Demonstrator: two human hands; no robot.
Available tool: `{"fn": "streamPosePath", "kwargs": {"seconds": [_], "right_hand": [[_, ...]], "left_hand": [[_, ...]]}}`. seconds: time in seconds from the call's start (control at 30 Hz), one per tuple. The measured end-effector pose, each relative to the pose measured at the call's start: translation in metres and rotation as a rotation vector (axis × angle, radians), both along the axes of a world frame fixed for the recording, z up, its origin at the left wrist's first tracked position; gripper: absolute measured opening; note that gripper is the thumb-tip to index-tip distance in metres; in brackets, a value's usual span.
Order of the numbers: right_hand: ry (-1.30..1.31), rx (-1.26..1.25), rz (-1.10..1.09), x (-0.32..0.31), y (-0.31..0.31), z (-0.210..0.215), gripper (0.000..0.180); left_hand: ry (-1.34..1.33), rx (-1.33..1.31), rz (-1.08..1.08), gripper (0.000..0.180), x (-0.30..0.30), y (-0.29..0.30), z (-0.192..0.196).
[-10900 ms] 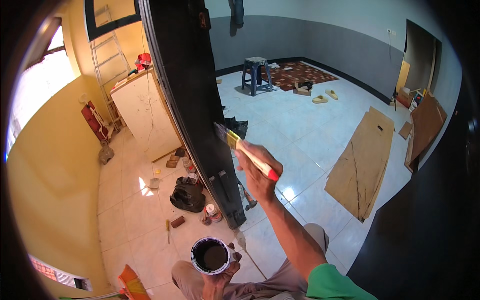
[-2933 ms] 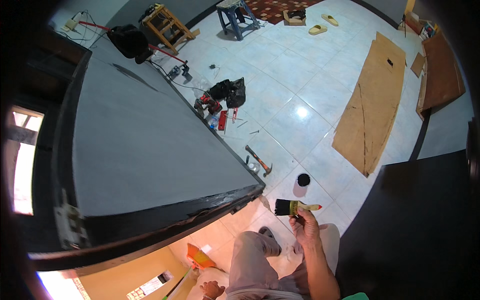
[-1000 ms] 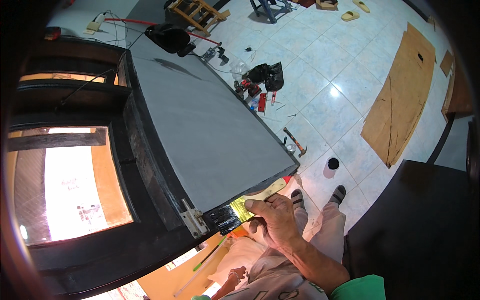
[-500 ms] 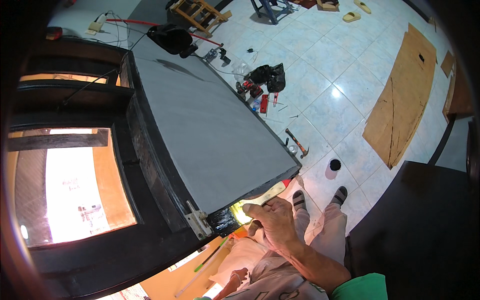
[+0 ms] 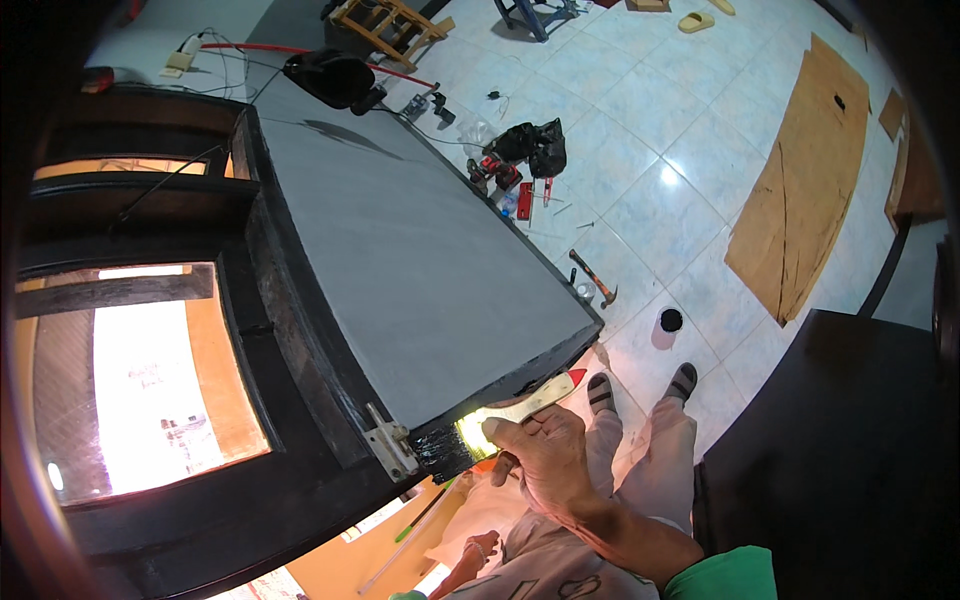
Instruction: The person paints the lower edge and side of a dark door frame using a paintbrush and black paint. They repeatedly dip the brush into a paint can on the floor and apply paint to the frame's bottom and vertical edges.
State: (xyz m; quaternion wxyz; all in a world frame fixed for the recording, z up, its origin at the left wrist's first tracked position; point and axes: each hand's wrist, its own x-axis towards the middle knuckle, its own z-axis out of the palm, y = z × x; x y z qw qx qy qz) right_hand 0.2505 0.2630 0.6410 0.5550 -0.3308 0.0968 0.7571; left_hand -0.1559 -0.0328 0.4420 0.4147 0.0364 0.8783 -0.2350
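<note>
The left hand (image 5: 480, 553) hangs low at six o'clock, its fingers too small to judge. The right hand (image 5: 545, 455) clasps a paintbrush (image 5: 490, 432), black bristles touching the door (image 5: 420, 270) edge beside the hinge (image 5: 390, 447). At two o'clock a cup (image 5: 669, 325) stands on the tiled floor (image 5: 680, 150).
</note>
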Motion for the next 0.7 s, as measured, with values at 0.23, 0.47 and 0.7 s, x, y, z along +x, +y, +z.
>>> {"fn": "streamPosePath", "kwargs": {"seconds": [0.23,0.47,0.7], "right_hand": [[0.012,-0.068,-0.076,0.002,-0.002,-0.003,0.012],[-0.015,-0.037,-0.048,0.003,0.002,-0.002,0.014],[-0.114,-0.063,0.008,-0.001,-0.010,-0.015,0.019]], "left_hand": [[-0.013,-0.026,0.000,0.039,-0.022,-0.013,-0.019],[-0.015,-0.045,0.004,0.038,-0.029,-0.023,-0.027],[-0.035,-0.039,-0.045,0.038,-0.014,-0.010,-0.014]]}}
